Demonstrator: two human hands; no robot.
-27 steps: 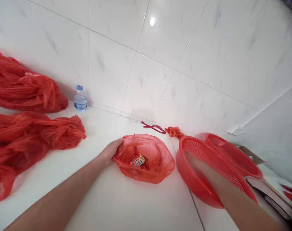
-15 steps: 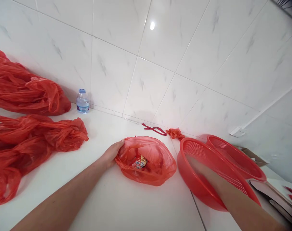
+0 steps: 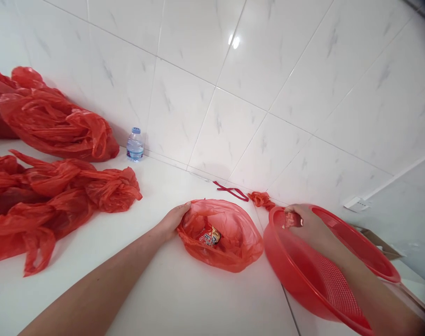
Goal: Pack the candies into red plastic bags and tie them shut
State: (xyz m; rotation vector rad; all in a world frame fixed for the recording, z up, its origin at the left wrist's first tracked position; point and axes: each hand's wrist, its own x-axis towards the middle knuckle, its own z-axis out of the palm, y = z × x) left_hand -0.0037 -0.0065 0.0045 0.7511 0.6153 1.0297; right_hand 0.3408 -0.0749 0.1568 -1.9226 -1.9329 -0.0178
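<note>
Two things we hold: left hand [image 3: 173, 221] pinching an open, translucent red plastic bag [image 3: 230, 260], right hand [image 3: 310, 227] clasping a small, shiny red packet [image 3: 294, 220].

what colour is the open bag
The open bag is translucent red, seen best in the head view.

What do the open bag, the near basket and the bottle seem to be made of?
Open bag: thin plastic film, slightly glossy; it is see-through and creased.
Near basket: likely rigid moulded plastic, smooth; its mesh wall holds a round shape.
Bottle: clear and shiny, probably plastic, though looks alone leave that open.
</note>
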